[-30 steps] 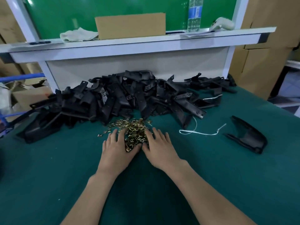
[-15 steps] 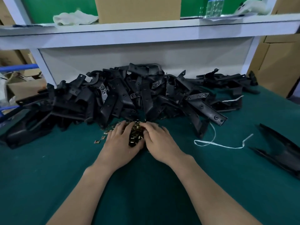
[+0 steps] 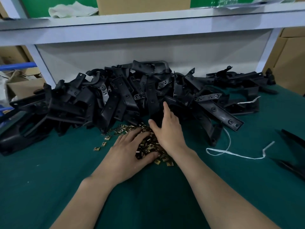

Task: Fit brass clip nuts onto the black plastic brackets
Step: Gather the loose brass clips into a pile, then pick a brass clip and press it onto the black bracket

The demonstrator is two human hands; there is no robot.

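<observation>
A heap of black plastic brackets (image 3: 125, 98) lies along the back of the green table. In front of it sits a small pile of brass clip nuts (image 3: 149, 146), with a few loose ones to the left. My left hand (image 3: 127, 154) rests flat on the pile, fingers spread over the nuts. My right hand (image 3: 168, 129) reaches past the pile, fingers apart, its fingertips touching a bracket at the front of the heap. I cannot see anything gripped in either hand.
One black bracket (image 3: 292, 156) lies apart at the right edge. A white plastic strap (image 3: 234, 151) curls on the green mat (image 3: 49, 187) right of the nuts. A white shelf (image 3: 148, 25) with a cloth and a cardboard box overhangs the heap.
My right hand has left the nut pile and moved forward onto the bracket heap. My left hand stays on the nuts. The view has moved closer to the table.
</observation>
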